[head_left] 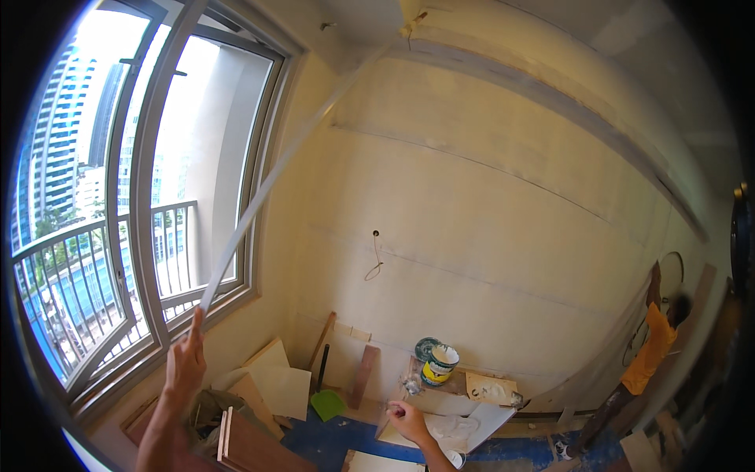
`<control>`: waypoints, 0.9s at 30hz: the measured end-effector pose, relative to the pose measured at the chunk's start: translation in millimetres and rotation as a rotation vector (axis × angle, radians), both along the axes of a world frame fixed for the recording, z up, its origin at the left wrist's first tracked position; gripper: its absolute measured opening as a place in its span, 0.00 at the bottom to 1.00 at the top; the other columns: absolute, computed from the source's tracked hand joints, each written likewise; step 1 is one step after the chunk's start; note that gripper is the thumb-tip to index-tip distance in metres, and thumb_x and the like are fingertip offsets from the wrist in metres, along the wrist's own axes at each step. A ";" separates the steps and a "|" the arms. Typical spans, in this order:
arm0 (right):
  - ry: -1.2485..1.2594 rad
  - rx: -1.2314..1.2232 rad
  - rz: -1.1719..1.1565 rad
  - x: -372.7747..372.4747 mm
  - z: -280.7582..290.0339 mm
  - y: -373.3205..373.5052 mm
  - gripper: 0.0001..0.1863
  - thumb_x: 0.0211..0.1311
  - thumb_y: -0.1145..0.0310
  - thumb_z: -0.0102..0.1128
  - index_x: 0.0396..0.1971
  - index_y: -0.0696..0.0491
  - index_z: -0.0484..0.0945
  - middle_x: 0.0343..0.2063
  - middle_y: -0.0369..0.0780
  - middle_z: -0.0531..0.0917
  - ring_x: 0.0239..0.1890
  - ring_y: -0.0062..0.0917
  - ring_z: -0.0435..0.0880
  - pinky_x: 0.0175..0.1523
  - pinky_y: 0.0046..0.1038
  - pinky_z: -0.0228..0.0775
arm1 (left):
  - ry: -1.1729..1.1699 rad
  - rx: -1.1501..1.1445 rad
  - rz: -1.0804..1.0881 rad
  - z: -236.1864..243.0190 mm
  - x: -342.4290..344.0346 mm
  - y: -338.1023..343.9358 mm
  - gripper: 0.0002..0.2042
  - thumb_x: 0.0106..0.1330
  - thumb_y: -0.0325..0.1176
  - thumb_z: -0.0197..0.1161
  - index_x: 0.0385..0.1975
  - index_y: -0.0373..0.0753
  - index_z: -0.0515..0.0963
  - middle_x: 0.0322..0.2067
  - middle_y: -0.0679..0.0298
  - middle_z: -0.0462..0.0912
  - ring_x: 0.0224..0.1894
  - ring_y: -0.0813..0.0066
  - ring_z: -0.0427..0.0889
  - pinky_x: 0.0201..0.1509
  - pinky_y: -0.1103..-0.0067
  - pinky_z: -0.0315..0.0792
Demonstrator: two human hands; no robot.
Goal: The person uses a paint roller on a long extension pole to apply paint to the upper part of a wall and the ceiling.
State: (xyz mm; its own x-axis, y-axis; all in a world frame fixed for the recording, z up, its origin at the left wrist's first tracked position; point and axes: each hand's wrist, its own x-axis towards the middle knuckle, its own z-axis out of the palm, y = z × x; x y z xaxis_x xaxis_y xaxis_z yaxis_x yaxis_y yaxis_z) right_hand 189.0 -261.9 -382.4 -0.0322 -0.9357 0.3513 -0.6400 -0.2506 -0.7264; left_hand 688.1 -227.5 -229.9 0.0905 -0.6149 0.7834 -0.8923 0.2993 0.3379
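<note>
A long pale pole or flat strip (pixel 271 177) slants from my left hand (pixel 187 363) up past the window frame to the upper wall corner. My left hand is closed round its lower end, with one finger stretched along it. Near the strip's far end is a small brownish thing (pixel 410 25) too distant to name. My right hand (pixel 410 423) is held low with its fingers curled in; whether anything is in them is hidden. Behind it, a low bench carries an open paint bucket (pixel 440 365) and a wooden board (pixel 491 389) smeared with white paste.
At left stands an open window (pixel 141 197) with a balcony railing (pixel 177 244) outside. Wooden panels (pixel 259 444) and a green dustpan (pixel 328 405) lie below it. A wire (pixel 377 259) hangs from the wall. At right, a person in an orange shirt (pixel 651 350) reaches up.
</note>
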 end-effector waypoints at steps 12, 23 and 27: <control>0.001 0.079 -0.023 -25.2 -6.2 1.3 0.19 0.56 0.58 0.64 0.45 0.52 0.81 0.24 0.37 0.82 0.28 0.22 0.81 0.37 0.25 0.74 | -0.031 -0.021 0.102 -63.4 13.4 -14.3 0.29 0.68 0.24 0.49 0.70 0.47 0.55 0.20 0.49 0.75 0.19 0.54 0.75 0.23 0.62 0.68; -0.062 0.132 0.097 -29.4 -3.2 -0.2 0.22 0.57 0.54 0.65 0.46 0.54 0.80 0.25 0.36 0.82 0.27 0.21 0.81 0.36 0.25 0.74 | -0.059 -0.028 0.126 136.3 -37.5 -69.5 0.29 0.73 0.31 0.47 0.72 0.51 0.46 0.12 0.54 0.73 0.11 0.61 0.72 0.16 0.64 0.65; -0.064 0.196 0.084 -45.3 -28.1 2.6 0.22 0.56 0.53 0.65 0.45 0.53 0.81 0.26 0.38 0.84 0.29 0.23 0.83 0.38 0.25 0.75 | -0.050 0.028 0.009 42.5 -55.5 -40.7 0.29 0.72 0.30 0.47 0.72 0.46 0.47 0.16 0.49 0.75 0.14 0.55 0.74 0.17 0.62 0.68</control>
